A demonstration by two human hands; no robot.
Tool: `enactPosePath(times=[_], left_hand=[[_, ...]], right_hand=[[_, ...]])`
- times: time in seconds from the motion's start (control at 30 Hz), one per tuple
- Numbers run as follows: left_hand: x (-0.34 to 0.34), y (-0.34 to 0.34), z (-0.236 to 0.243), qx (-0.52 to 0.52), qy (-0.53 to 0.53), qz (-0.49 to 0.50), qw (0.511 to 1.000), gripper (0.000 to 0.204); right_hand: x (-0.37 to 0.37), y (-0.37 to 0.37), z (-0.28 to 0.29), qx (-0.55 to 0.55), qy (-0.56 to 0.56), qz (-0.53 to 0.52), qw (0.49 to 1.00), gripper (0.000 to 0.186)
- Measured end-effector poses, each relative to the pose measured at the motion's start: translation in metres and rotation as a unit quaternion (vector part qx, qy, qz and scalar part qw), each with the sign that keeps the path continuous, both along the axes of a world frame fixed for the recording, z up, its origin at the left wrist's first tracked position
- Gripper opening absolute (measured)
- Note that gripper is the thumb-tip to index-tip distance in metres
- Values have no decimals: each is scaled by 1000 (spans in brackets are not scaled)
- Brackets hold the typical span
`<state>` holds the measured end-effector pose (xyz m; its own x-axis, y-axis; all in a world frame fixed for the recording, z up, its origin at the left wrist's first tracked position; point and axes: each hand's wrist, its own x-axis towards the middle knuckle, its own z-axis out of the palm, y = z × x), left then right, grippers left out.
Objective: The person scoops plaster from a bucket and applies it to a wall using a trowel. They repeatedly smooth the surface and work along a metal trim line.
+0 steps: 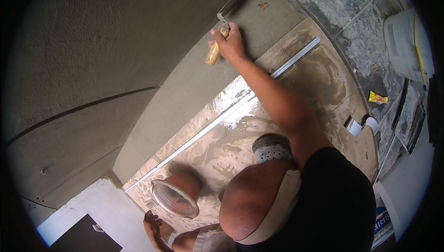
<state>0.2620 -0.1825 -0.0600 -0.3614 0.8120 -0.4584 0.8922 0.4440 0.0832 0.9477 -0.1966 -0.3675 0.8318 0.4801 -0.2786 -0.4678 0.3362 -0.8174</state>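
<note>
My right hand [228, 43], arm stretched out, is closed around the worn yellow wooden handle of a trowel [213, 56]. Its bent metal neck leads to a thin blade, seen nearly edge-on over a smooth grey mortar strip [194, 76] beside the rough wall. Near the lower edge, my left hand [154, 228] hangs with its fingers apart and nothing in them. A reddish-brown bucket [188, 185] with a pale, smeared rim stands close to that hand. A long metal straightedge [194, 140] lies along the wet, mortar-smeared floor, passing under my right forearm.
My bent knee [247, 201] and grey perforated clog [273, 149] are on the smeared floor. To the right are a white bucket [401, 43], a yellow wrapper [378, 97] and a pale offcut [354, 127]. The grey wall [92, 43] rises at left.
</note>
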Motion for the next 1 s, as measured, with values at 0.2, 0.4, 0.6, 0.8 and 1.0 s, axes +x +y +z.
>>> enactPosePath(times=[0.2,0.4,0.6,0.8,1.0], left_hand=[[-1,0,0,3,1,-14,1000,51],[0,0,-1,2,-4,-3,1000,52],[2,-1,-1,2,-4,-15,1000,53],[6,2,-1,-2,-12,-19,1000,54],[4,2,-1,-5,-13,-9,1000,54]], right_hand=[[17,0,-6,-66,35,-75,994,63],[47,-12,-3,-72,39,-73,994,55],[55,-9,-14,-73,16,-55,996,55],[31,15,-30,-118,-16,-10,993,54],[-7,25,-11,-184,-54,22,981,54]])
